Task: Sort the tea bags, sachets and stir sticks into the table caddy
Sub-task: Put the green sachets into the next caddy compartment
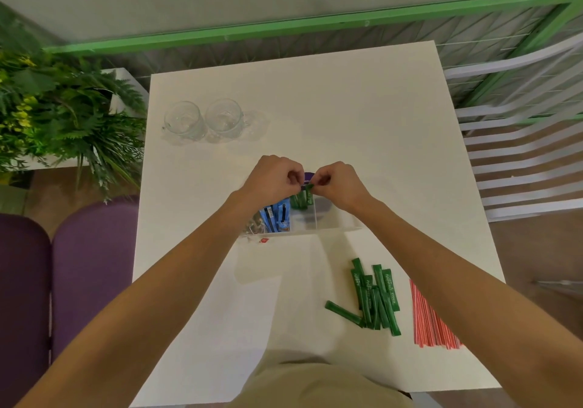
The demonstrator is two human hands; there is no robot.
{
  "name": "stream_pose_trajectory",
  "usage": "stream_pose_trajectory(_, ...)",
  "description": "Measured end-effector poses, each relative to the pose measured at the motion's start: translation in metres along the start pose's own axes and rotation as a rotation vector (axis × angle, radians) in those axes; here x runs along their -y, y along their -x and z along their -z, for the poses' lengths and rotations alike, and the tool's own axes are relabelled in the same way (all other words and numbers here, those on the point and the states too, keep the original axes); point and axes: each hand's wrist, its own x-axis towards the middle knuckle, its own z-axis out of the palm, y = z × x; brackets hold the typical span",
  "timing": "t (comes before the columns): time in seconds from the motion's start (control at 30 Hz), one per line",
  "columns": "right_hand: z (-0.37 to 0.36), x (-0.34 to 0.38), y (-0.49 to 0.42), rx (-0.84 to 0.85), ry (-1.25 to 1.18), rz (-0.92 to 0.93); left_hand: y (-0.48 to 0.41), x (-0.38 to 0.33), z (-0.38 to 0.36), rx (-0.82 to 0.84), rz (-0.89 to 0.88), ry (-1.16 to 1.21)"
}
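From above the head view takes in a white table (362, 117) with a clear plastic caddy (339, 226) near its middle. Both arms reach over it. The left hand (273, 176) and right hand (338, 184) meet above one compartment, fingers curled, fingertips pinching the top ends of the standing green sachets (301, 200), a small bunch upright inside. In the compartment to their left stand several blue sachets (276, 217) with dark stripes, and the leftmost holds tea bags (253, 226), one red tag (263, 241) hanging outside on the table.

Nearer the person, to the right, lies a pile of loose green sachets (376, 297), roughly ten, overlapping too much to count exactly. They are slim sticks with white lettering, and one appears to read "STEVIA". Just beside them is a bundle of thin red stir sticks (431, 319), too many to count.

Two clear glass mugs (205, 120) stand side by side at the far left.
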Motion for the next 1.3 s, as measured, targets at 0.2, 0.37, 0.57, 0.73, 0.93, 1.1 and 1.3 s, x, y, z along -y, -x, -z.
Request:
stream_pose_trajectory(0.2, -0.003, -0.001, -0.001, -0.002, 0.053, 0.009, 0.002, 0.002, -0.005, -0.049, -0.019, -0.033)
stream_pose_trajectory(0.37, -0.005, -0.004, -0.001, 0.007, 0.102, 0.028, 0.004, 0.006, -0.008, -0.119, -0.007, 0.008)
stream_pose_trajectory(0.57, 0.011, -0.004, 0.016, -0.080, 0.104, 0.056, 0.031, -0.006, -0.004, -0.369, -0.086, 0.121)
stream_pose_trajectory(0.73, 0.033, -0.016, 0.073, -0.190, -0.109, 0.010, 0.082, -0.024, -0.045, -0.255, -0.096, 0.301)
stream_pose_trajectory(0.93, 0.016, -0.063, 0.154, 0.031, -0.023, -0.237, 0.136, -0.042, -0.145, 0.104, -0.082, 0.217)
stream_pose_trajectory(1.1, -0.013, -0.093, 0.185, 0.150, 0.273, -0.347, 0.147, -0.058, -0.195, 0.206, -0.129, 0.093)
stream_pose_trajectory(1.3, -0.031, -0.086, 0.187, 0.237, 0.643, -0.383, 0.151, -0.057, -0.209, 0.189, -0.121, -0.058)
